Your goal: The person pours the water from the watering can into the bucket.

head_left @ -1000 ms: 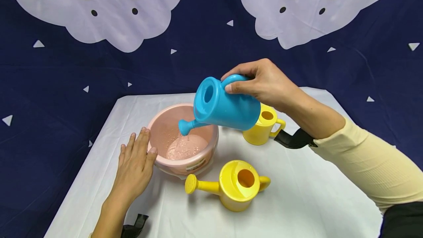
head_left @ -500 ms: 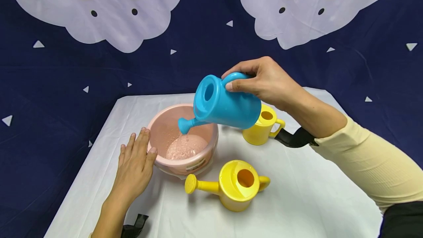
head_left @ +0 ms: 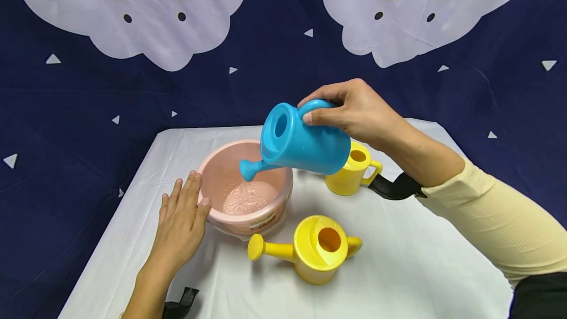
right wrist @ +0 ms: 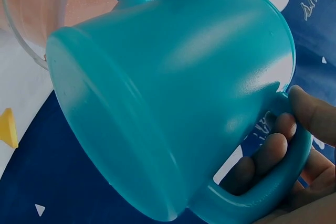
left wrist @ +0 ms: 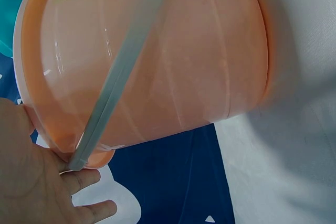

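In the head view my right hand (head_left: 356, 110) grips the handle of a blue watering can (head_left: 305, 139), tipped with its spout down over a pink bucket (head_left: 217, 161). A thin stream of water falls from the spout into the bucket, where the water's surface is rippled. The right wrist view shows the fingers curled through the can's handle (right wrist: 252, 203). My left hand (head_left: 179, 225), fingers straight, rests against the bucket's left rim. In the left wrist view a grey carrying handle (left wrist: 121, 72) hangs across the bucket's side, close to the left fingers.
A yellow watering can (head_left: 319, 250) stands in front of the bucket, its spout pointing left. Behind the right forearm is another yellow watering can (head_left: 345, 181). All stand on a white-covered table (head_left: 412, 260) before a dark blue cloud-print backdrop (head_left: 283, 87).
The blue watering can rises slightly, then comes back down, staying tipped over the bucket as water keeps falling. My left hand stays in place at the rim.
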`<state>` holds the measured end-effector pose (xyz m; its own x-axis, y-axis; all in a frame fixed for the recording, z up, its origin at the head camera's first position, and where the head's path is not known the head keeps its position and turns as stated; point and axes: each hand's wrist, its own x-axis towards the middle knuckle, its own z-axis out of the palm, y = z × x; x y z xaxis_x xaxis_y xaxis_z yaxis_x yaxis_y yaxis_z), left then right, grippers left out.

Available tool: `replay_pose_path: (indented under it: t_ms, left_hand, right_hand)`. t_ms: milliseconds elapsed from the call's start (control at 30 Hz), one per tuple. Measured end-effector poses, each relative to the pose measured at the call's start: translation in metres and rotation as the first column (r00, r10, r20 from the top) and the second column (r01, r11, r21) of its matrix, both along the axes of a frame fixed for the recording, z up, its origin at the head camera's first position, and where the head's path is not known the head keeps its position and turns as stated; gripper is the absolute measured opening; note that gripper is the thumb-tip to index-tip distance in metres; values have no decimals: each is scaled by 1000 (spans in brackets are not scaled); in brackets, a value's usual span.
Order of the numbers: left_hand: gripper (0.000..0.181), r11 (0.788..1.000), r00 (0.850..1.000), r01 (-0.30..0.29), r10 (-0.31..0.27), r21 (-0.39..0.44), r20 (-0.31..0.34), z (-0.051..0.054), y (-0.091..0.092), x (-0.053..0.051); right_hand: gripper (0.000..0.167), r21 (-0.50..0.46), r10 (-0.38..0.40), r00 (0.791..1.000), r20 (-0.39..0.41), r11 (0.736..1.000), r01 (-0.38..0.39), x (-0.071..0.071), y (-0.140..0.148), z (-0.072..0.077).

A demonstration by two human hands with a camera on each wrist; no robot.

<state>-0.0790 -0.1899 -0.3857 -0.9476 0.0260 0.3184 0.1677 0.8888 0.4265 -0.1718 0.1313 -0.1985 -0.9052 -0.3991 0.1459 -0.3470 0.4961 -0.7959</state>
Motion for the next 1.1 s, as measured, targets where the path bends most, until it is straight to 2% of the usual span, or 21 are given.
replay_pose_path:
  t_ms: [1100]
  left_hand:
    - [57, 1000, 1000, 0, 0, 4, -3, 0, 0, 0]
  right_hand:
    - [26, 4, 4, 1000, 0, 1000, -4, -1, 0, -2]
